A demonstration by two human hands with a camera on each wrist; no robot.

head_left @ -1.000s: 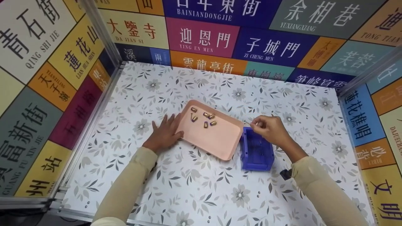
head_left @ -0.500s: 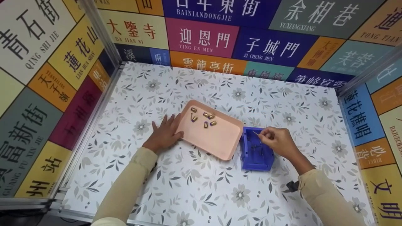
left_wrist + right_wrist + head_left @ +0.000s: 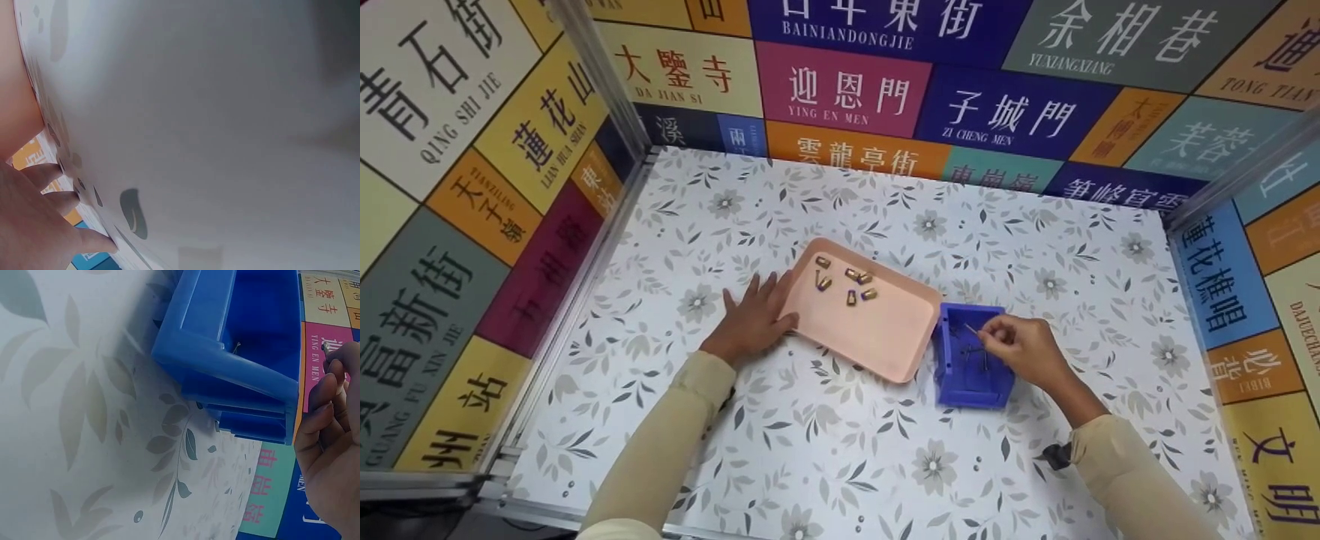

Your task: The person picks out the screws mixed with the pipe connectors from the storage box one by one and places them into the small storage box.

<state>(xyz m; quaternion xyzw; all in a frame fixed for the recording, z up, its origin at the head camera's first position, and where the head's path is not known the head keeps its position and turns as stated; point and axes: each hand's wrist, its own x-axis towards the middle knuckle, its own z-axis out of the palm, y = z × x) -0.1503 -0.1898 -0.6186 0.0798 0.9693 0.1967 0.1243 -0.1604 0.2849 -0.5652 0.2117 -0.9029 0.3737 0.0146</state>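
Note:
My left hand (image 3: 750, 322) lies with its fingers spread on the table at the left end of a pink tray (image 3: 870, 345), the thumb at the rim. In the tray are several small brass-coloured cylinders (image 3: 869, 294) and one thin screw-like piece (image 3: 817, 277). Over a blue plastic bin (image 3: 973, 396), my right hand (image 3: 1024, 349) pinches a thin screw (image 3: 971, 328) between thumb and fingertips. Several dark screws (image 3: 984, 360) lie on the bin's floor. In the right wrist view the screw's end (image 3: 324, 349) pokes out of the fingertips above the bin (image 3: 242, 371).
The bin stands against the tray's right end. A floral-patterned white table (image 3: 810, 465) lies under everything. Panels with Chinese lettering (image 3: 840, 90) rise at the back and both sides, with a metal frame post (image 3: 619, 82) at the back left corner.
My right hand has moved from beyond the bin's back rim to over its inside, then slightly lower, still pinching the screw. My left hand and the tray have stayed put.

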